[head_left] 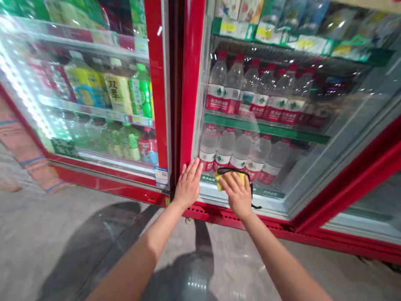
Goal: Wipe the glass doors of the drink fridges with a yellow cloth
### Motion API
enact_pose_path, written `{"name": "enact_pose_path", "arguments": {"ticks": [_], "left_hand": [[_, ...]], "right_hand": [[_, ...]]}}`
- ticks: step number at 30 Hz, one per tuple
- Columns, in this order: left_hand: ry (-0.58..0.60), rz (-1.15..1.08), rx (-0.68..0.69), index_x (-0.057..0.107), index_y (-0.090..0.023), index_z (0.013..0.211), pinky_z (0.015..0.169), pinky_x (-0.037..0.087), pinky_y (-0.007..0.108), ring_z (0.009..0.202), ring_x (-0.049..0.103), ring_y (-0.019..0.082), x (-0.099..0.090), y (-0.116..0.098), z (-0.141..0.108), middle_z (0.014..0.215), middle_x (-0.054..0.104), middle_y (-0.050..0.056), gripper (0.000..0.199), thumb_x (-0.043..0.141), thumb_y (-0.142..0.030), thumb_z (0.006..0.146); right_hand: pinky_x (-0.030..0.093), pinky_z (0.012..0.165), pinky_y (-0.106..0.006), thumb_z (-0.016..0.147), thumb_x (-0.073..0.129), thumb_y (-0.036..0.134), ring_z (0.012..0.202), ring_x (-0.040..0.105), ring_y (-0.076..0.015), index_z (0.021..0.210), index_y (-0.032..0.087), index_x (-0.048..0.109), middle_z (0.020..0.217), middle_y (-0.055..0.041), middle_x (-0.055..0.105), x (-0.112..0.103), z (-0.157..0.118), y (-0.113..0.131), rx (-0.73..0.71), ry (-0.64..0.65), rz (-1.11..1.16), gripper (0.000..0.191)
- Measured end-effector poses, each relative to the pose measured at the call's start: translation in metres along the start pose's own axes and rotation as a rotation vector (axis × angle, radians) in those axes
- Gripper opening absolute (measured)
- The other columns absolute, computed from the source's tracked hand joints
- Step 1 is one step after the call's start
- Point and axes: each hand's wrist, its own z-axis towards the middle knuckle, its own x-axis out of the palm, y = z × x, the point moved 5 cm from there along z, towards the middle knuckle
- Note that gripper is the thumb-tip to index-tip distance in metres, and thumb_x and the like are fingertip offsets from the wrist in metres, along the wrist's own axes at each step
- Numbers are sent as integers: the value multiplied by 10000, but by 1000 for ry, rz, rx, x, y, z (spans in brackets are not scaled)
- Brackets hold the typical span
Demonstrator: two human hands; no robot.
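My left hand [188, 184] lies flat with its fingers stretched out on the lower red frame edge of the cooler door, beside the glass. Under my right hand [239, 194] is a yellow cloth [220, 180] with a dark edge, held against the lower part of the glass door [269, 138]. The fingers of that hand are extended over the cloth, and a dark trailing piece hangs at its right side. Behind the glass, right above the cloth, stand water bottles [242, 146] with red and white labels. The palm side of both hands is hidden.
A second lit cooler [156, 104] with drink bottles stands at the left. More bottles [250, 83] fill the middle shelf, with price tags [265, 32] above. At the right is another red door frame [351, 184]. Pinkish boxes [29, 146] sit at the far left on grey floor [103, 234].
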Motion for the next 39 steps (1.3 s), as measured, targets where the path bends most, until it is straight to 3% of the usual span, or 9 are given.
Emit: {"name": "enact_pose_path", "arguments": {"ticks": [4,8,12,17,22,26,32,35,39], "left_hand": [[-2,-45,20,-8,-182,1639,1274,251,534,1578,145,267,10,-19,11,1682,242,152,889,482,-63,906],[-37,-64,28,-20,-187,1638,1280,237,530,1576,141,274,15,-37,24,1690,210,143,900,495,-73,909],[-58,-55,75,6,-184,1640,1292,217,488,1580,128,245,16,-52,30,1680,257,129,891,501,-68,908],[-42,-55,98,3,-181,1639,1299,193,465,1583,112,227,23,-65,32,1679,262,121,887,500,-74,913],[-5,-78,119,0,-193,1639,1301,170,502,1583,117,247,36,-79,37,1686,243,116,895,508,-83,911],[-10,-99,124,37,-183,1641,1298,179,510,1586,91,250,43,-89,35,1682,258,123,883,511,-77,904],[16,-132,154,47,-189,1641,1289,185,548,1584,84,268,57,-112,35,1690,225,132,890,513,-63,895],[26,-147,162,41,-205,1642,1292,166,552,1583,88,265,62,-122,39,1689,229,121,895,523,-75,899],[18,-149,157,45,-207,1642,1300,149,518,1583,71,241,63,-129,42,1682,247,115,897,530,-79,899]], "right_hand": [[51,1295,-482,1010,490,161,1417,473,-209,1439,294,560,1495,1,591,-7,13,7,-118,91,30,455],[99,1283,-512,993,467,137,1467,413,-242,1492,318,510,1538,-14,545,-30,28,-34,105,-7,-33,532],[136,1269,-533,979,465,124,1446,442,-258,1485,304,526,1477,-51,604,-34,-8,-54,172,-71,-66,541],[57,1293,-494,984,466,104,1421,473,-213,1489,316,510,1475,2,610,-27,-24,-41,-7,86,-8,550],[130,1277,-529,974,457,100,1505,364,-240,1529,314,460,1567,-31,510,-56,7,-86,226,7,-76,595],[204,1252,-563,961,450,93,1519,338,-266,1478,266,536,1506,-84,572,-56,-31,-101,314,-100,-112,551],[131,1286,-529,963,460,94,1497,375,-227,1509,326,486,1537,-9,547,-46,-40,-89,125,131,-67,594],[189,1270,-547,968,455,118,1524,327,-249,1526,322,463,1577,-36,496,-66,-26,-125,274,42,-91,595],[280,1216,-626,950,420,114,1557,244,-303,1573,257,387,1601,-119,441,-72,-59,-154,484,-136,-95,641]]}}
